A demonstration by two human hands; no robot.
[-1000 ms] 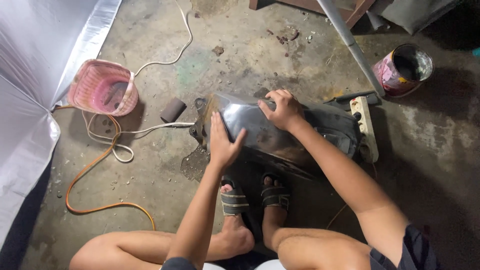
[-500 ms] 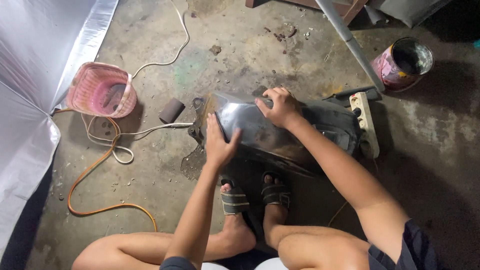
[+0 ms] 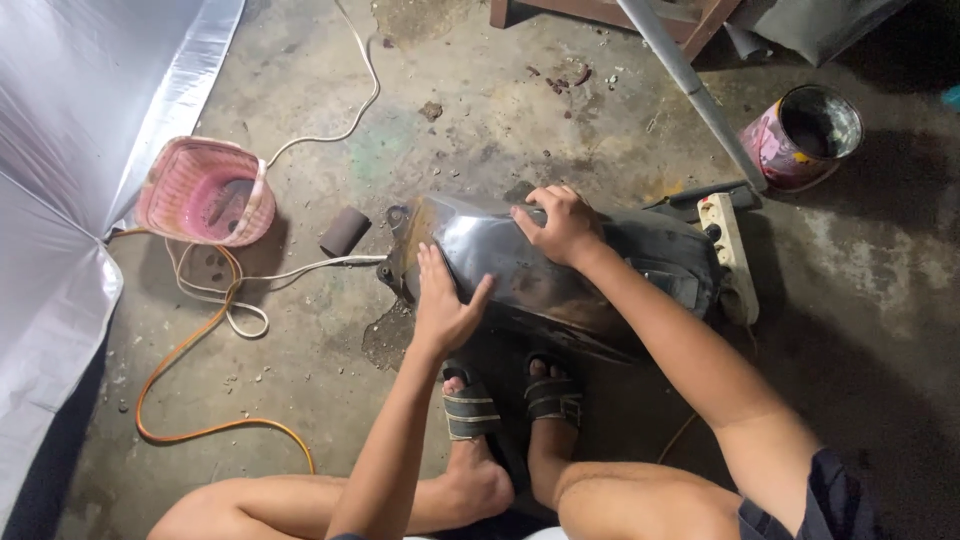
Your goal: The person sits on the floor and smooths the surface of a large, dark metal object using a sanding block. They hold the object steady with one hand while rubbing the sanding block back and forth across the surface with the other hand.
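My left hand (image 3: 443, 305) presses flat, my right hand (image 3: 556, 222) grips the dark metal tank (image 3: 520, 270); its surface looks partly dull, unfinished.

Dim, soft light from the left; sharp focus, glare on the silver sheet (image 3: 70, 150), dark right corners.

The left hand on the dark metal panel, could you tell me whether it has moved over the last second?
Yes, slightly. The left hand has slid down the dark metal panel, away from its upper edge and toward the sandalled feet; the panel itself has kept its place.
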